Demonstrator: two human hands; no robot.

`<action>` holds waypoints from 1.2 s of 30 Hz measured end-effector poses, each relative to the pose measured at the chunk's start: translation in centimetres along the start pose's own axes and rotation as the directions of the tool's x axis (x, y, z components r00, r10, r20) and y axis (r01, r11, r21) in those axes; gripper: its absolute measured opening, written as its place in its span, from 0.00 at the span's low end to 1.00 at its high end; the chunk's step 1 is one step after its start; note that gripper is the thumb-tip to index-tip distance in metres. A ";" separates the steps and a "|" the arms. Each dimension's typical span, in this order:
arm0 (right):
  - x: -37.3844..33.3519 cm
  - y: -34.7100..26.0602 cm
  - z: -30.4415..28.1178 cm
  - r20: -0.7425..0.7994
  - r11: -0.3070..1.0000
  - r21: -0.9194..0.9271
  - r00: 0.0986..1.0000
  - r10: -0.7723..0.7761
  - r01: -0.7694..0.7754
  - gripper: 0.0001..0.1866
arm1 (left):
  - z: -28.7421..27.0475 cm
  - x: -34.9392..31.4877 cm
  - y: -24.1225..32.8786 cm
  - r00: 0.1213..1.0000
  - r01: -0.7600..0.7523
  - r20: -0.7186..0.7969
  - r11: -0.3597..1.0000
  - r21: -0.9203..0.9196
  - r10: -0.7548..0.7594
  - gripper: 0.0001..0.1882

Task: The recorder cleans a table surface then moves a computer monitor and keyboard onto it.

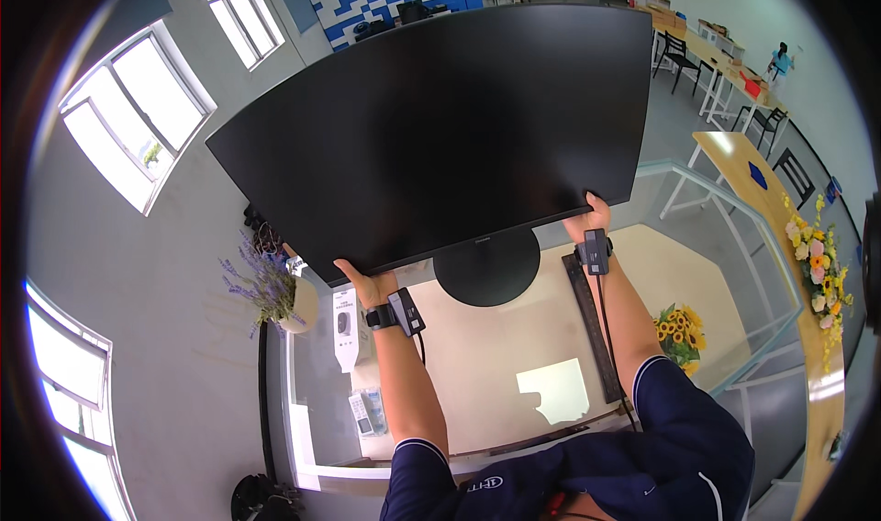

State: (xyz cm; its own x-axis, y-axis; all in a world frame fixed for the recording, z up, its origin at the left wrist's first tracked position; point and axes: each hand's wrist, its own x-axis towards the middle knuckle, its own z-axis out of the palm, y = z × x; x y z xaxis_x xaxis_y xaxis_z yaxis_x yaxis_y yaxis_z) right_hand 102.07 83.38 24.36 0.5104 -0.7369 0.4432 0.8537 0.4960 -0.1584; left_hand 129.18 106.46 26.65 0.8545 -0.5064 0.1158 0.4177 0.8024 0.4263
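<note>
A large black computer monitor (pixel 450 135) fills the upper middle of the view, its dark screen facing me and its left end lower than its right. Beneath its lower edge shows a round black stand base (pixel 488 271); whether it rests on the tabletop I cannot tell. My left hand (pixel 369 287) grips the lower left corner, thumb on the front. At the lower right, my right hand (pixel 588 219) holds the bottom edge the same way. The fingers behind the panel are hidden. Each wrist wears a small black device with a cable.
Under the monitor is a pale tabletop (pixel 468 356) with glass edges. On its left are a white box (pixel 346 330), a remote control (pixel 361 414) and potted lavender (pixel 298 302). A dark strip (pixel 592 328) and sunflowers (pixel 679 335) lie to the right. Another person (pixel 781 65) stands far right.
</note>
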 end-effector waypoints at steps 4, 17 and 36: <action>-0.2 -0.1 0.6 -0.035 1.000 -0.026 0.999 0.002 -0.003 0.23 | -0.7 0.1 -0.1 1.000 0.027 0.013 1.000 -0.010 -0.027 0.42; -1.0 -0.4 0.5 -0.050 0.993 -0.110 0.998 0.029 -0.034 0.20 | -1.9 0.3 -0.4 0.998 0.065 0.024 0.997 -0.050 -0.063 0.41; -1.6 0.1 0.7 -0.043 0.990 -0.122 0.997 0.062 -0.067 0.20 | -3.6 1.4 -1.0 0.990 0.134 0.034 0.990 0.048 -0.136 0.49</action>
State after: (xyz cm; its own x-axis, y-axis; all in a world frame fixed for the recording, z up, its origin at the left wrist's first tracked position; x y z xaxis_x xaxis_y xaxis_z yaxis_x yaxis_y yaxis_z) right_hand 101.29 84.96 24.27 0.5663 -0.7237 0.3945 0.8239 0.4843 -0.2944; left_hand 131.04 106.10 23.15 0.7789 -0.6210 0.0872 0.5133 0.7113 0.4802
